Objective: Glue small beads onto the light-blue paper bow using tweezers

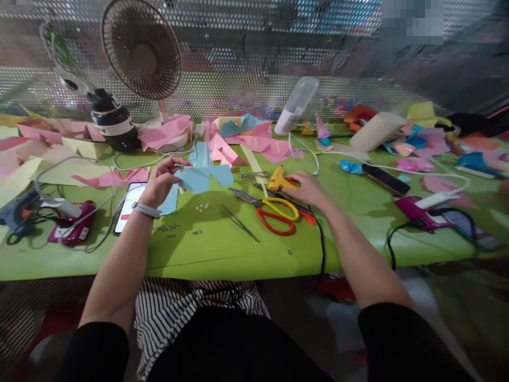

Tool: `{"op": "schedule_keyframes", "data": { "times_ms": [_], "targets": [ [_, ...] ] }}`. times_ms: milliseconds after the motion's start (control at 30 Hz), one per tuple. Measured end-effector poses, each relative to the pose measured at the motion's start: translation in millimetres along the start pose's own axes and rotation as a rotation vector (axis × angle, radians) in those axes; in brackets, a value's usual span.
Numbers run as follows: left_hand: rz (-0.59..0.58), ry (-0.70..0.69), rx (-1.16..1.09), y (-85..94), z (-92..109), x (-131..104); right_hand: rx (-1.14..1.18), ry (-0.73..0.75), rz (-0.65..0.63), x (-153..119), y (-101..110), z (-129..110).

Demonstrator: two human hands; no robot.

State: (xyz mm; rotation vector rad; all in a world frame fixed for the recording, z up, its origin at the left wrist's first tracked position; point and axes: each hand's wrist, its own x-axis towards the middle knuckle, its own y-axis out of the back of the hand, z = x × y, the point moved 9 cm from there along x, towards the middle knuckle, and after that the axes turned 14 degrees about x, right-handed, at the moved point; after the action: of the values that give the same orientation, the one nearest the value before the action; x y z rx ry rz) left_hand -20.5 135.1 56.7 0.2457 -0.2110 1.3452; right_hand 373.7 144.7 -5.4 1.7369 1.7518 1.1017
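Between the fingertips of my left hand [162,181] is a piece of light blue paper [194,179], held up over the table. My right hand [305,188] is closed around the yellow glue gun [277,179], whose nozzle end points up and away from me. Scissors [265,206] with one yellow and one red handle loop lie just below the glue gun. Metal tweezers [238,223] rest on the green table to their left. Tiny pale pieces [202,207] and small metallic bits [169,228] lie beneath the paper.
A fan [142,53], a black bottle [113,119] and pink paper scraps [167,132] line the back. A phone [129,204] lies by my left wrist. Power strips [73,223] with cables stand at both sides. A black cord [323,244] hangs over the front edge.
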Motion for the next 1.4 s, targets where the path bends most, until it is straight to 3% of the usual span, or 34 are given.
{"op": "schedule_keyframes", "data": {
  "times_ms": [133,267,367,467,600,667,767,967,1033,1167,1300,1400],
  "targets": [
    [0.014,0.001,-0.012,1.2,-0.7,-0.1,-0.036,0.18,0.168,-29.2,12.1,-69.7],
    [0.01,0.008,-0.01,1.7,-3.4,-1.0,0.032,0.185,-0.276,-67.5,-56.5,-130.1],
    [-0.015,0.016,-0.012,0.4,-7.3,-1.5,0.067,0.224,-0.462,-83.8,-91.7,-149.8],
    [-0.029,0.016,-0.008,-0.2,-9.9,-1.4,0.279,0.189,-0.57,-80.7,-100.3,-149.6],
    [-0.028,-0.005,-0.004,-0.2,-9.2,-1.4,0.795,-0.131,-0.648,-69.4,-92.9,-136.1],
    [-0.033,-0.008,-0.002,-0.9,-8.6,-1.8,1.05,-0.25,-0.642,-66.7,-86.6,-137.0],
    [-0.044,-0.003,-0.013,-2.2,-8.7,-2.3,1.208,-0.24,-0.551,-60.4,-74.6,-144.1],
    [-0.036,0.001,-0.006,-1.3,-11.3,-1.9,1.154,-0.121,-0.08,-45.2,-56.5,-141.5],
    [-0.034,-0.008,0.001,-1.1,-12.1,-1.7,1.121,-0.104,-0.02,-44.8,-60.1,-141.3],
    [-0.04,-0.01,0.012,-2.0,-13.0,-1.4,1.008,-0.035,-0.168,-49.6,-80.5,-151.8],
    [-0.032,-0.013,0.005,-2.9,-9.9,-1.7,0.763,0.142,-0.261,-54.9,-81.3,-166.5],
    [-0.025,-0.002,0.001,-3.8,-8.9,-2.1,0.607,0.138,-0.415,-57.0,-88.1,-169.8]
  ]
}}
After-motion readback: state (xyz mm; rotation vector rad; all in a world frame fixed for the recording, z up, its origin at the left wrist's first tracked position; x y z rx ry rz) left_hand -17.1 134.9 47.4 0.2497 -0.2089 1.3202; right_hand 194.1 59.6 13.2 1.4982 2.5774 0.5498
